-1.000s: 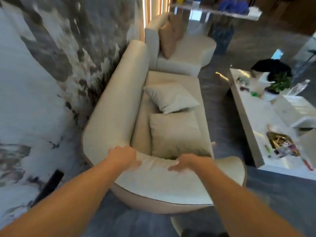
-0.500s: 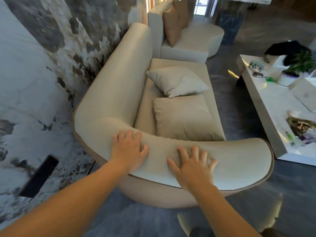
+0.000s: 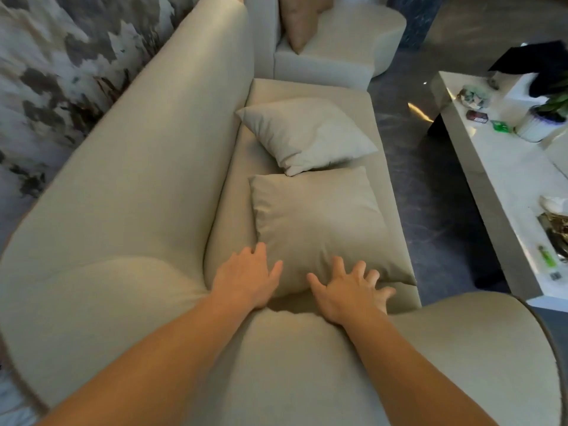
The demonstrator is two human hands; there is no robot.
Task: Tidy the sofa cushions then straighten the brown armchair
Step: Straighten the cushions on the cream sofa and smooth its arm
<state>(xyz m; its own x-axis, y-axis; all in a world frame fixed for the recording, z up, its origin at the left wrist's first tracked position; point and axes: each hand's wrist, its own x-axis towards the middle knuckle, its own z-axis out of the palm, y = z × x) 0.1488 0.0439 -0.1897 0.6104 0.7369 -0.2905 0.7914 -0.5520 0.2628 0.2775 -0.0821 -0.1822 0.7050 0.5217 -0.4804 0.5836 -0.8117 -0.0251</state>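
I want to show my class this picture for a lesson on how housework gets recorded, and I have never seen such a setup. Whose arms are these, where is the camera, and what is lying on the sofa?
There is no machine here. A person wears a wide-angle camera on the head, so you look forward and down along their own bare arms. They lean over the rounded end of a cream sofa. The left hand and right hand are spread open on the near edge of the near cushion, which lies flat on the seat; neither hand grips anything. A second cushion lies behind it at an angle, one corner reaching the first. Further back, a brown cushion leans on another cream seat. To the right stands a white low table with a potted plant and small items too blurred to name.
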